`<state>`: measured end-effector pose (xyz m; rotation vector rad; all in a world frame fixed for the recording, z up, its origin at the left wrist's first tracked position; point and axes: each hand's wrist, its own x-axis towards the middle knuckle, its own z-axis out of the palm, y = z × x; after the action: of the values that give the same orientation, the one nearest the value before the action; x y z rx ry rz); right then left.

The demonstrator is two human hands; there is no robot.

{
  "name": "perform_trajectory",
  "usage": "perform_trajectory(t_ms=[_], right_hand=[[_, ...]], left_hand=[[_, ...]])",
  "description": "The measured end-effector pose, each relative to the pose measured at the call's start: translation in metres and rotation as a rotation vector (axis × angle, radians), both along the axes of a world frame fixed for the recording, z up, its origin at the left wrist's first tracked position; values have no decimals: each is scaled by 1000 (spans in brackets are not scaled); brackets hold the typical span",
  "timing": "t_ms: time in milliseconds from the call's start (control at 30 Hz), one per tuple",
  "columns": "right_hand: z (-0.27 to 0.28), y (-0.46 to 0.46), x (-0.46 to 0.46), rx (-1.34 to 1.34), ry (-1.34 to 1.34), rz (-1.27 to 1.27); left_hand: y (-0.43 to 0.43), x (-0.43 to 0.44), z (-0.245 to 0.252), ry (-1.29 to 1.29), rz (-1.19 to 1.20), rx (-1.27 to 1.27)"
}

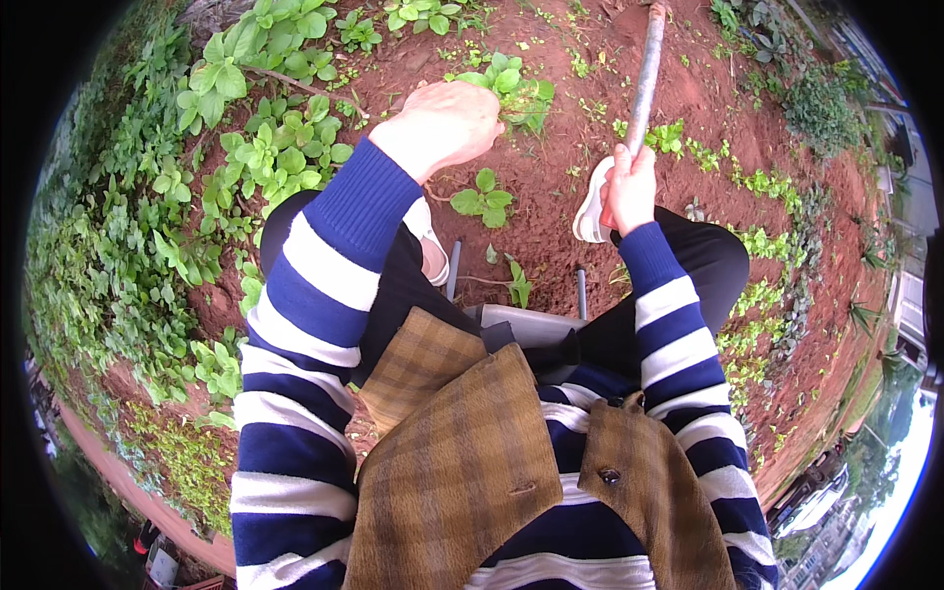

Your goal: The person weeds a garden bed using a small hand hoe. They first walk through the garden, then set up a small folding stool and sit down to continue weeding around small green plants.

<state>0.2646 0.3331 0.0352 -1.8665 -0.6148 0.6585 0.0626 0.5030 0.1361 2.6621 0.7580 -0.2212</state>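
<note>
My left hand (448, 124) is curled over a clump of leafy green weeds (527, 99) growing from the reddish soil. Its fingertips are hidden beneath the hand, so whether they grip any stems is unclear. In my right hand (631, 184) is a hand tool with a grey metal shaft (647, 74), slanting away from me toward the top edge. The shaft's far end is rusty, and the tool's head is barely visible there. Between my feet stands a small broad-leaved plant (484, 199), with a smaller seedling (519, 284) closer to me.
Dense leafy plants (280, 147) cover the left side. A strip of low seedlings (767, 243) curves along the right. White shoes (592, 203) rest on the soil, and a low grey seat (527, 327) with legs is beneath me. A brown plaid garment (457, 435) hangs in front.
</note>
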Motion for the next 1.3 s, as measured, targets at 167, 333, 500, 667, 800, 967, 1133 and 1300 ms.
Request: perform_trajectory(t_ms=[167, 333, 500, 667, 800, 967, 1133, 1300], right_hand=[[-49, -17, -44, -612, 128, 139], [-30, -72, -63, -466, 461, 89], [4, -64, -48, -293, 255, 120], [-8, -31, -27, -254, -163, 70], [-33, -52, -55, -563, 37, 135], [-23, -80, -49, -442, 378, 111], [4, -50, -24, -275, 164, 62], [-14, 2, -3, -165, 32, -17]], left_hand=[[-1, 3, 0, 20, -1, -4], [-6, 3, 0, 18, -49, -37], [-4, 0, -4, 16, -57, 4], [-3, 6, -8, 53, -77, 25], [-5, 12, -6, 56, -65, 16], [-7, 20, -3, 61, -101, 9], [-8, 23, -3, 68, -104, -2], [-6, 24, -4, 35, -118, 1]])
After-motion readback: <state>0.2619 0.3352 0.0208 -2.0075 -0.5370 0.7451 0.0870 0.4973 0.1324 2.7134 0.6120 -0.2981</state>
